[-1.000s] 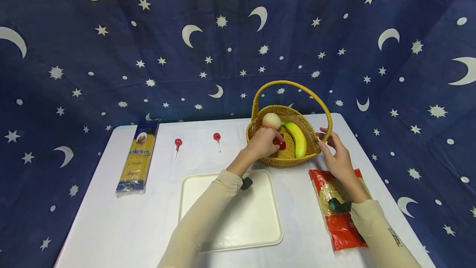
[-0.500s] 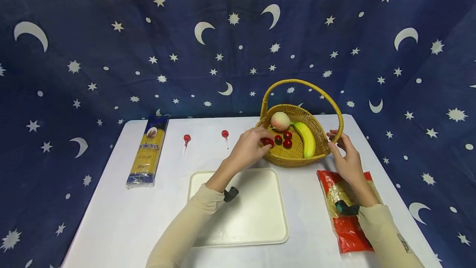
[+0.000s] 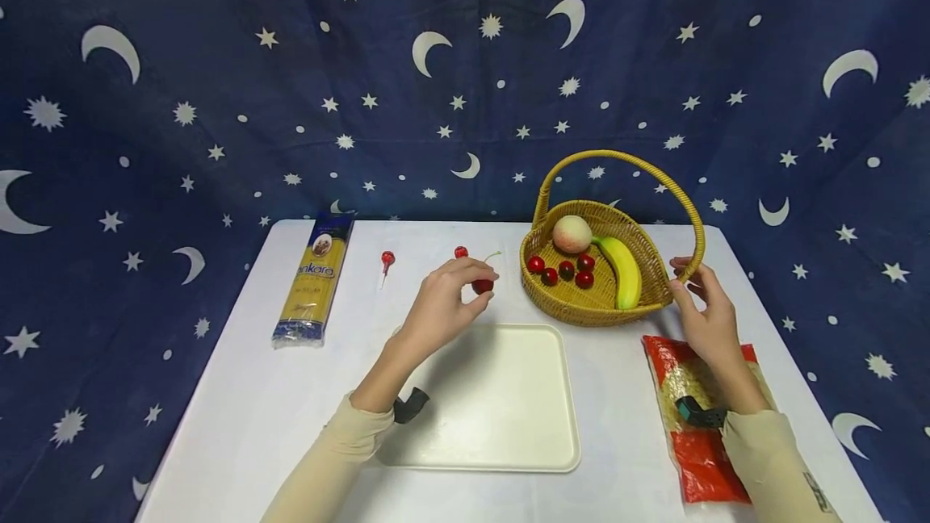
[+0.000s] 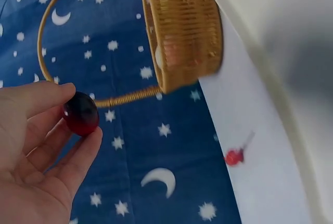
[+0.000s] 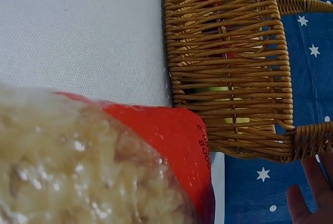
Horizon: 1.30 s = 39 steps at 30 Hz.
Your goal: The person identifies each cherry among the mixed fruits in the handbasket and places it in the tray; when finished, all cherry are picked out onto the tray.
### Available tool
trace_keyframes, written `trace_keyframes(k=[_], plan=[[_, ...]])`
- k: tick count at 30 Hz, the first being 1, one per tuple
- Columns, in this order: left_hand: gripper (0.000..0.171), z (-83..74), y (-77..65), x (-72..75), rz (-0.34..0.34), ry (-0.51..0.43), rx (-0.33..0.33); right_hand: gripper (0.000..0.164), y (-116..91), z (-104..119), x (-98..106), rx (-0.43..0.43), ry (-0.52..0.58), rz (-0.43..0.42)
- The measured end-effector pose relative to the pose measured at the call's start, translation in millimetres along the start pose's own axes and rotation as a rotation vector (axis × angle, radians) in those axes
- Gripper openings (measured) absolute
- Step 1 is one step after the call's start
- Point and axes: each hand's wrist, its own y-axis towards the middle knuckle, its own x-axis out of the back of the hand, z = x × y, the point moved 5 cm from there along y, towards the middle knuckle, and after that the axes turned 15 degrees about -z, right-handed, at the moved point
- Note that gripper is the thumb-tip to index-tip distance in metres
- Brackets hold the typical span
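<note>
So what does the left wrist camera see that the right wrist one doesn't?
Only the left wrist view shows the left hand, the cherry it pinches, a red lollipop and the cream tray. Only the right wrist view shows the red-and-clear pasta bag. Both show the wicker basket, the white tabletop, the starry blue curtain and part of the right hand.

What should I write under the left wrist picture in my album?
A left hand pinches a dark red cherry, with a wicker basket and lollipop beyond.
</note>
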Motion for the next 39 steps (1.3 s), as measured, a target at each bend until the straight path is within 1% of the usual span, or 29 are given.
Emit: trace_keyframes(k=[2,4,8,10,13,16,19,21,26,28,33,39], plan=[[0.023,8.0,-10.5,8.0,-0.031,0.005,0.021,0.040,-0.4,-1.0,0.7,0.002,0.002,0.000],[0.022,19.3,-23.8,14.6,-0.049,0.004,0.068,0.041,-0.2,-0.8,0.1,0.001,0.015,-0.002],[0.021,45.6,-54.6,22.7,-0.055,0.034,0.177,0.044,0.4,-0.5,-0.8,-0.005,0.023,0.000],[0.021,56.6,-69.0,25.6,-0.052,0.057,0.218,0.044,0.3,-0.4,-0.2,-0.014,0.015,-0.001],[0.022,67.6,-87.0,30.6,-0.064,0.075,0.249,0.045,-0.6,-1.5,1.1,-0.032,-0.005,0.001],[0.021,73.9,-99.2,32.6,-0.069,0.071,0.260,0.045,-1.1,-3.1,3.0,-0.054,-0.022,-0.002],[0.021,77.6,-106.0,28.8,-0.048,0.090,0.259,0.046,-1.9,-6.1,4.5,-0.072,-0.039,-0.004],[0.021,78.9,-109.1,23.4,-0.018,0.116,0.255,0.047,-2.6,-7.7,5.4,-0.082,-0.041,-0.005],[0.019,80.8,-120.1,7.1,0.111,0.200,0.262,0.049,-4.2,-10.3,5.9,-0.089,-0.061,-0.003],[0.018,80.8,-123.7,3.0,0.145,0.227,0.259,0.049,-3.8,-9.8,5.8,-0.086,-0.071,-0.004],[0.019,79.3,-124.1,1.3,0.151,0.240,0.244,0.049,-2.6,-7.9,4.8,-0.076,-0.058,-0.005],[0.027,78.6,-122.6,3.8,0.163,0.257,0.218,0.049,0.0,-7.0,1.7,-0.047,-0.020,-0.013]])
